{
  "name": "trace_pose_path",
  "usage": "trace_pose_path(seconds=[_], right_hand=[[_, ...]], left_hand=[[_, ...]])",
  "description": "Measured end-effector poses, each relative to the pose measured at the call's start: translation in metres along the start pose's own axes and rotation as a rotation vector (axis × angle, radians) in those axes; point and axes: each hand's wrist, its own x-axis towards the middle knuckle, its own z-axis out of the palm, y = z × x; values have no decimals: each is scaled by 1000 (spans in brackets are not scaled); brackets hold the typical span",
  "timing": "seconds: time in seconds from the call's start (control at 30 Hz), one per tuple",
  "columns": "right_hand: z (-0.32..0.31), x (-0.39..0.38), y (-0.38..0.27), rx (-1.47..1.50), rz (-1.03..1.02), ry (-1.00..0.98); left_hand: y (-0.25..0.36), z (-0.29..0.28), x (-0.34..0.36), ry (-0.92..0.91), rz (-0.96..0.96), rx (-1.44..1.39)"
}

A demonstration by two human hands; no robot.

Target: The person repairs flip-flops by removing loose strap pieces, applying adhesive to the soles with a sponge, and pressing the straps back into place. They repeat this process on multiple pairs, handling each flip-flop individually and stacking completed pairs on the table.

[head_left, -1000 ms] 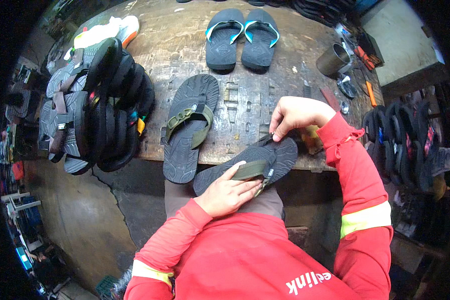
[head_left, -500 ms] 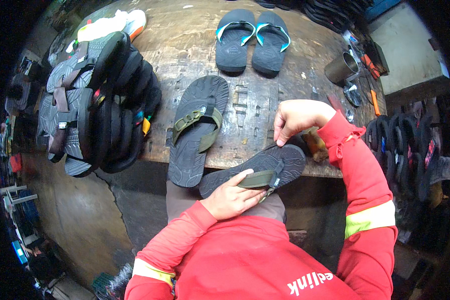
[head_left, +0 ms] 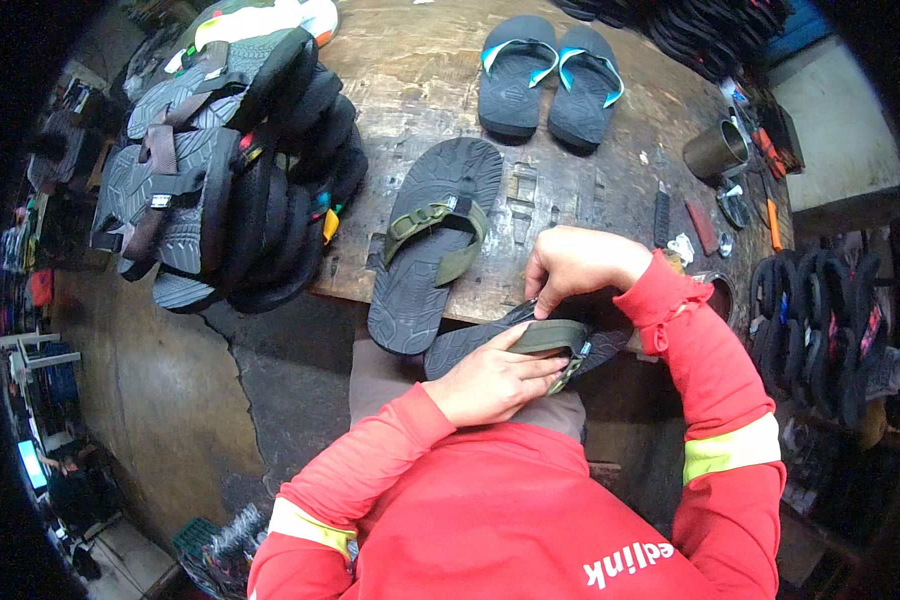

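Observation:
A black sandal (head_left: 454,348) with an olive strap (head_left: 556,336) lies tilted over my lap at the front edge of the workbench. My left hand (head_left: 497,380) grips it from the near side, fingers across the sole by the strap. Above its far edge, my right hand (head_left: 582,268) is bent down, with thumb and forefinger pinched together at the sole's rim. Whatever sits between those fingertips is too small and dark to make out. A matching sandal (head_left: 438,245) with an olive buckled strap rests sole down on the bench, just left of my hands.
Stacked black sandals (head_left: 220,190) crowd the bench's left side. A pair of flip-flops with blue and white straps (head_left: 515,90) lies farther back. At right are a metal cup (head_left: 715,150), an orange-handled tool (head_left: 773,224) and a dark-handled tool (head_left: 662,215). More sandals (head_left: 815,320) hang beyond the right edge.
My right hand has slid leftward along the sole's rim, from near the wide end toward the middle. My left hand keeps its grip. The bench appears shifted because the view moved.

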Motion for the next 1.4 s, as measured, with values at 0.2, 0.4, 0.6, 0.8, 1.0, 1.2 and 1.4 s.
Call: trace_pose_path(seconds=[0.2,0.4,0.6,0.8,1.0,1.2,1.4], right_hand=[[-1,-2,14,43,-3,-2],[-9,-8,7,-59,-25,2],[-32,-88,6,214,-212,781],[17,-171,19,592,-154,1074],[70,-211,14,850,-24,1339],[150,-146,7,893,72,1453],[229,-115,-3,1283,147,1418]], left_hand=[[0,4,-4,-10,-2,-1],[2,0,-3,-60,-22,17],[26,-9,0,109,-196,129],[57,-52,14,12,-507,-9],[91,-58,22,33,-405,-260],[-3,13,80,293,-452,504],[-7,9,68,219,-486,594]])
